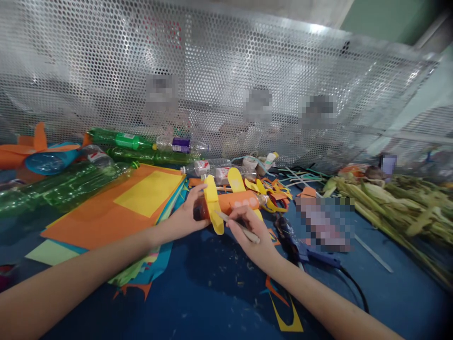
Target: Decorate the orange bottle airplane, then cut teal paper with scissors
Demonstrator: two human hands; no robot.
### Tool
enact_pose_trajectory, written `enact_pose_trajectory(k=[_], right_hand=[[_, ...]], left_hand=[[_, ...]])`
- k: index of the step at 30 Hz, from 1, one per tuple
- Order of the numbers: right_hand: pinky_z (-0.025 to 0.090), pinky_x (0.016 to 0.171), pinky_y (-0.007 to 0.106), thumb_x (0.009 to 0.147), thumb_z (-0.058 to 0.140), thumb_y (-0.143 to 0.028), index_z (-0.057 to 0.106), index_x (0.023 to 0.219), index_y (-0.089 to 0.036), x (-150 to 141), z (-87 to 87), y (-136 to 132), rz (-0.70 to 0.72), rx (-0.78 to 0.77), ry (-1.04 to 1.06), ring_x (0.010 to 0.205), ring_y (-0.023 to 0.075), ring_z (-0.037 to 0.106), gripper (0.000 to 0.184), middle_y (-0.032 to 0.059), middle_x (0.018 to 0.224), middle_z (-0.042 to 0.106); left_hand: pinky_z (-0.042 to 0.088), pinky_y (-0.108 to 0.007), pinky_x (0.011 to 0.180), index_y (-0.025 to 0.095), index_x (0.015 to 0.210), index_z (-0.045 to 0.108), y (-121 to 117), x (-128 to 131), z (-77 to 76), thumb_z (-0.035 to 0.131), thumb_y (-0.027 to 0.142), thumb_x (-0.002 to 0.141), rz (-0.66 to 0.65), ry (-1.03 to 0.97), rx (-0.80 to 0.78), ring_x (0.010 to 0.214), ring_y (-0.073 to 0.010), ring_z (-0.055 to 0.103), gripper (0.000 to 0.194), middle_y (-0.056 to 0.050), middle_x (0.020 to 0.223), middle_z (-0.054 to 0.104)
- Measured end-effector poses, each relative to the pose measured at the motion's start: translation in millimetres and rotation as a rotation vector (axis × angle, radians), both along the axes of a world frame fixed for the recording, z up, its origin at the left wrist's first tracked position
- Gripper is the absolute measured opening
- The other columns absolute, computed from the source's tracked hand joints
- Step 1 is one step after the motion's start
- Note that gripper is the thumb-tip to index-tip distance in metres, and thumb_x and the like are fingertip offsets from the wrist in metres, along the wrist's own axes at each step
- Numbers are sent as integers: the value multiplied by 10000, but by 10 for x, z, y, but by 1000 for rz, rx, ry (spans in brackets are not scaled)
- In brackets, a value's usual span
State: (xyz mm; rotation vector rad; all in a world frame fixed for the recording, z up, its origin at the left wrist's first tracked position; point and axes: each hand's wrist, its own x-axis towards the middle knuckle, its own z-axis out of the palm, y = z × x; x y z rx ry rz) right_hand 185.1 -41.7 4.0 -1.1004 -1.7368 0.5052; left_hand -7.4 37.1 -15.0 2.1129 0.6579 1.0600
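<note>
A small plastic bottle wrapped in orange paper (pixel 240 202) lies on its side, with yellow paper wings and pale round spots on it. My left hand (pixel 187 212) grips its left end, fingers and thumb around the bottle beside an upright yellow paper strip (pixel 213 203). In my right hand (pixel 253 233) is a slim pale pen (pixel 249 234), its tip against or very near that yellow strip. Another yellow wing (pixel 235 179) stands up behind. My left fingers partly hide the bottle's end.
Coloured paper sheets (pixel 95 222) and green bottles (pixel 88 184) lie left. A blue glue gun (pixel 318 256) with a black cord, paper scraps (pixel 288 316) and dry corn husks (pixel 389 208) are right. A perforated metal screen (pixel 219 61) stands behind.
</note>
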Motion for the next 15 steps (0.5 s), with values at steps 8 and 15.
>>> enact_pose_trajectory(k=[8,15], right_hand=[[459,668,283,853,528,-222,489,794,-217,7,-16,-3,-17,7,83,678,142,540,70,-5,724,530],[458,669,287,873,515,-238,452,736,-218,-5,-28,-7,-15,-37,118,652,128,528,152,-16,696,523]], left_hand=[[335,-466,1042,231,1223,314,4,-1,-52,682,236,701,30,-4,-52,1190,-249,464,638,-116,1297,417],[330,-450,1037,215,1212,408,-33,-25,28,650,217,706,54,174,-17,1208,-263,433,561,-99,1263,459]])
